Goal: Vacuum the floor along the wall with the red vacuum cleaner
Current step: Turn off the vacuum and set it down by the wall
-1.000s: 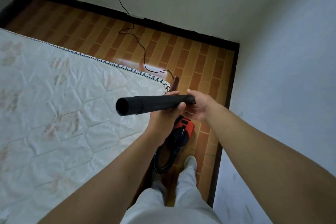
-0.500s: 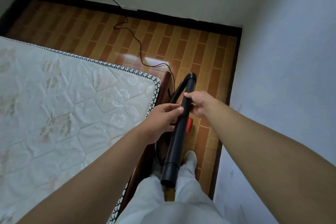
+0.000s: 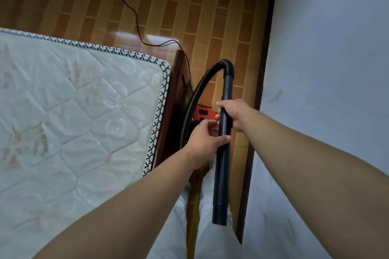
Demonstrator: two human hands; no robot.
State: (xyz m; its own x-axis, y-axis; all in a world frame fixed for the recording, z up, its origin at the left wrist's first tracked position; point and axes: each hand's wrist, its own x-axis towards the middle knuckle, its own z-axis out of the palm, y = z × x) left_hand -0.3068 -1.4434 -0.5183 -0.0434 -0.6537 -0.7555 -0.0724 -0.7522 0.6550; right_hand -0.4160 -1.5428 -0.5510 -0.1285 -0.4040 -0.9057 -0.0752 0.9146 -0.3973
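Narrow strip of glossy brick-pattern floor (image 3: pixel 231 27) between dark wooden bed frame (image 3: pixel 174 101) and white wall (image 3: pixel 326 69), edged by dark skirting (image 3: pixel 259 90); wider open floor toward the far wall. Red vacuum cleaner (image 3: pixel 202 114) on that strip, just beside the frame. Ribbed black hose (image 3: pixel 201 88) arched into smooth rigid black tube (image 3: pixel 222 174), open end down. Right grip (image 3: pixel 234 114) curled round the tube's upper part; left grip (image 3: pixel 205 142) pinched on it just below. Quilted mattress (image 3: pixel 73 111) at left; thin power cord (image 3: pixel 134 17) across floor.
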